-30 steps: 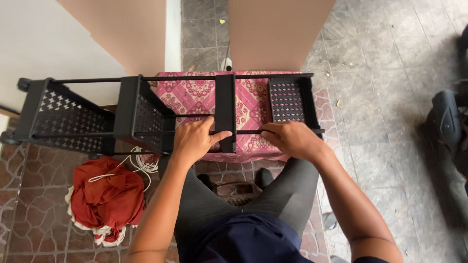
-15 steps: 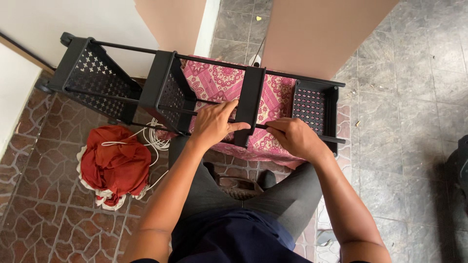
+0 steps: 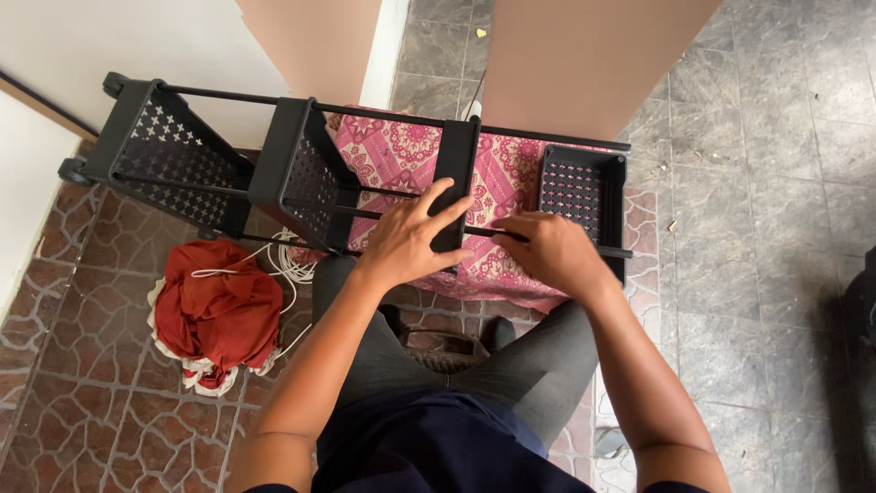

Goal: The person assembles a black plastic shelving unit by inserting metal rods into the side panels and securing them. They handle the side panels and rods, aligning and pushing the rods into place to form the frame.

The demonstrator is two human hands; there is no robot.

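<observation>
Gripping: left hand (image 3: 412, 239) splayed flat on third tray (image 3: 453, 187) of black rack (image 3: 301, 173) lying sideways
Right hand (image 3: 549, 251): curled around rack rail
Under: pink cloth (image 3: 401, 155)
Nearby: red bag (image 3: 217, 309), white cord (image 3: 285, 265), cardboard panels (image 3: 584, 59)

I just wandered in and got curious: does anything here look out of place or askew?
Yes. The black shelf rack lies tipped on its side across a pink patterned cloth, its wheels off the floor. The left hand and right hand rest on its rails. A red cloth bundle sits crumpled on the tiles.
</observation>
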